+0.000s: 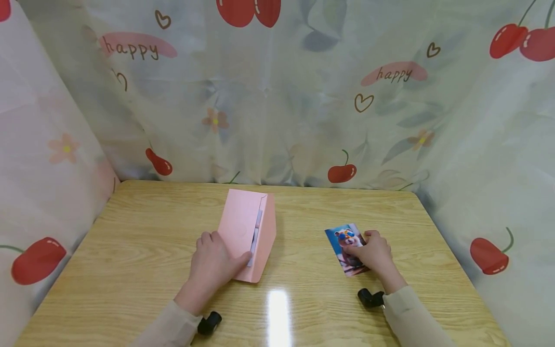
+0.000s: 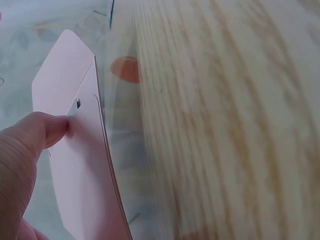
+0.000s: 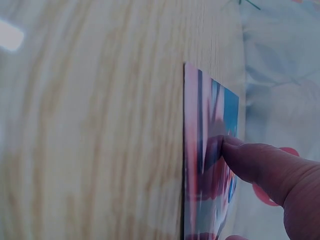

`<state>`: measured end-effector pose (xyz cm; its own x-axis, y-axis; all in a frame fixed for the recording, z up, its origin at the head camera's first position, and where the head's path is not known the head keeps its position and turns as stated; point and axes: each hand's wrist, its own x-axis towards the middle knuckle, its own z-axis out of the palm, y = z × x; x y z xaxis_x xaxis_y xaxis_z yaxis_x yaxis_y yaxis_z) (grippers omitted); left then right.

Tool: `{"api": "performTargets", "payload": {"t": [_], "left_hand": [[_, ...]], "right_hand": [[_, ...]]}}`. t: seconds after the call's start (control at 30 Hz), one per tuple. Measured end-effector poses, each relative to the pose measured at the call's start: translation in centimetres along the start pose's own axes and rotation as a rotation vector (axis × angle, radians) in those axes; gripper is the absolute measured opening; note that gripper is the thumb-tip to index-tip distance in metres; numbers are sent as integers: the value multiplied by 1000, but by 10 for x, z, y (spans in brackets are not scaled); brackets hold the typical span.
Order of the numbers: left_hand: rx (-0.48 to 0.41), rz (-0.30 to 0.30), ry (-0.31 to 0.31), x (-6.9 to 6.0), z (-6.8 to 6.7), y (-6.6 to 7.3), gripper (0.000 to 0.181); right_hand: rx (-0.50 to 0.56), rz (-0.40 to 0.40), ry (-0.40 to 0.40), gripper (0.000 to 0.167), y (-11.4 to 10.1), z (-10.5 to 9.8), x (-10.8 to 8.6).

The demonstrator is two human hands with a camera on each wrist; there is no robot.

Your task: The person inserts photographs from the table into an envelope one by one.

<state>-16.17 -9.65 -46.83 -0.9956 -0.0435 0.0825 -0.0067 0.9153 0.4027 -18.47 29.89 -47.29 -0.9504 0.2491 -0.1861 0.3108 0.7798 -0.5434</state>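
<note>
A pink envelope (image 1: 239, 214) with its flap (image 1: 269, 217) unfolded is held by my left hand (image 1: 212, 258), thumb across the front near the opening. A strip of pale bluish-white paper (image 1: 257, 231) shows in the envelope's mouth; what it belongs to is hidden. On the right, my right hand (image 1: 376, 255) pinches a glossy picture postcard (image 1: 340, 236) by its right side. The card shows an animal in blue and orange goggles. In the right wrist view the thumb presses on the postcard (image 3: 205, 150); the other fingers are mostly hidden.
The wood-grain table (image 1: 147, 226) reflects a bright light near its front. A cherry-patterned curtain (image 1: 269, 96) hangs along the back and both sides. Black wrist cameras stick out beside the left sleeve (image 1: 169, 325) and the right sleeve (image 1: 412, 313).
</note>
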Motion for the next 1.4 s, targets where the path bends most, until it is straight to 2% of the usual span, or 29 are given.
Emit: {"api": "performTargets", "payload": {"t": [0.23,0.53,0.83,1.13,1.3,1.4], "left_hand": [[-7,10,12,0,0,0,96],[-2,14,9,0,1,1,96],[1,8,-1,0,0,3,95],[7,1,-8,-1,-2,5,94],[12,2,-11,-1,-2,6,95],[11,8,-9,-1,-2,6,96]], "right_hand": [[7,11,11,90,1,1,-1],[23,28,2,97,-3,-1,-2],[39,-3,7,85,-2,-1,-2],[129,-1,-30,53,-2,-6,-4],[270,38,-84,38,-3,-9,-2],[356,45,-107,37,-6,-10,-1]]}}
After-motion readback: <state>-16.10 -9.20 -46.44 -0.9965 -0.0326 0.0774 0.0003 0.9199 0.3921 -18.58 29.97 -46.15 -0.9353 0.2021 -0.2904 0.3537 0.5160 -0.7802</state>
